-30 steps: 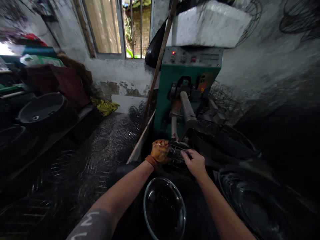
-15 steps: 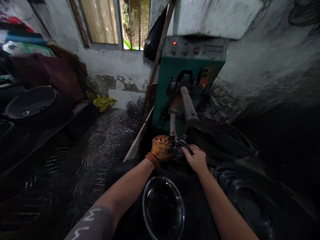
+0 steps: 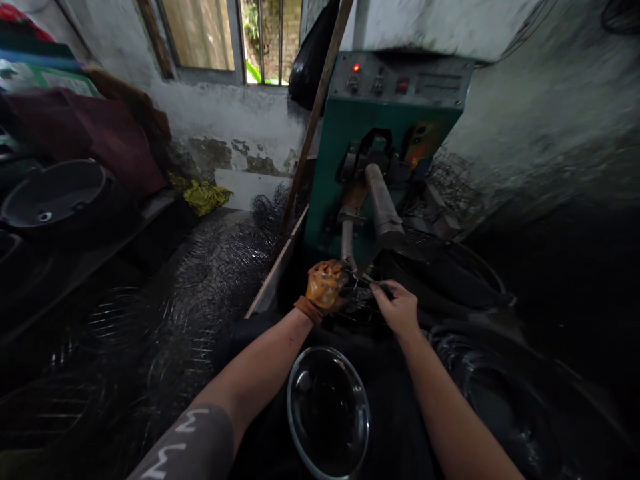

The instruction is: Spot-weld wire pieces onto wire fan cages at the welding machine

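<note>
My left hand (image 3: 326, 288), in a stained orange glove, is closed on the left side of a wire rack (image 3: 357, 300) made of thin metal wires. Bare, with thumb and fingers pinched together, my right hand (image 3: 399, 307) grips the rack's right side. The rack is held just under the lower electrode (image 3: 349, 243) of a green spot-welding machine (image 3: 325, 167), close to its tip. A thicker metal arm (image 3: 384, 200) juts out above and to the right. Dark surroundings hide much of the rack and the fingertips.
Below my hands sits a round, shiny-rimmed dark dish (image 3: 329, 413). Tangled wire racks (image 3: 210, 273) pile up on the left floor, beside a wooden board (image 3: 280, 267). A black tub (image 3: 55, 193) stands far left; coiled wire rings (image 3: 480, 380) lie at right.
Both hands have risen slightly with the wire rack, bringing it nearer the electrode tip. The camera view has shifted a little, and both hands keep their grip.
</note>
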